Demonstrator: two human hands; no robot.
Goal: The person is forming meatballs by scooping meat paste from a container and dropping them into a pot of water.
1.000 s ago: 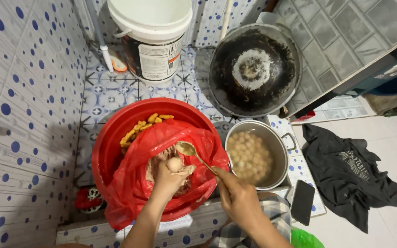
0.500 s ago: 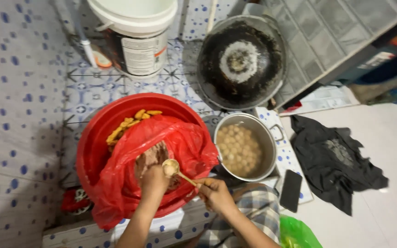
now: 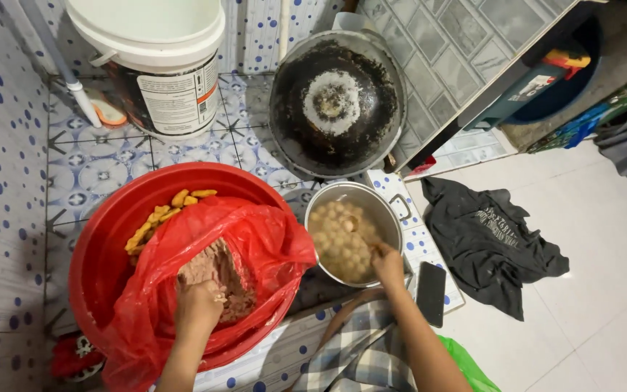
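Note:
My left hand point(image 3: 199, 306) presses into a brownish minced mixture point(image 3: 215, 276) that lies in a red plastic bag point(image 3: 255, 247). The bag sits inside a big red basin point(image 3: 103, 247). My right hand point(image 3: 387, 263) reaches over the rim of a steel pot point(image 3: 393, 210) and holds a spoon point(image 3: 353, 226) whose bowl is down among the pale balls point(image 3: 335, 243) floating in the pot's water. Yellow fried pieces point(image 3: 161, 214) lie in the basin behind the bag.
A blackened wok point(image 3: 335, 101) leans against the tiled wall beyond the pot. A white bucket point(image 3: 157, 58) stands at the back left. A black phone point(image 3: 430, 292) lies on the ledge, and a dark cloth point(image 3: 488, 239) on the floor to the right.
My right hand has carried the spoon from the red bag over to the steel pot. My left hand has gone back down into the mixture.

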